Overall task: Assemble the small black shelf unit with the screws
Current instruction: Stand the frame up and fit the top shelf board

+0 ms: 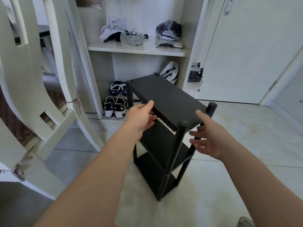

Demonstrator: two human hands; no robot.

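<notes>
The small black shelf unit (172, 154) stands upright on the pale tiled floor (221, 190), directly in front of me and just before an open white cabinet (136, 50). Its long axis is vertical: four round black posts carry a stack of flat black boards. The top board (170, 95) is a rectangle whose long edges run away from me towards the cabinet, slanting from near right to far left.

My left hand (141, 118) grips the left long edge of that board, thumb on top and fingers curled underneath. My right hand (208, 140) is blurred, fingers spread wide and holding nothing, beside the near right post; I cannot tell whether it touches.

Inside the cabinet are sneakers (114, 106) below and a glass bowl (132, 39) above. A white chair (32, 79) stands to my left.
</notes>
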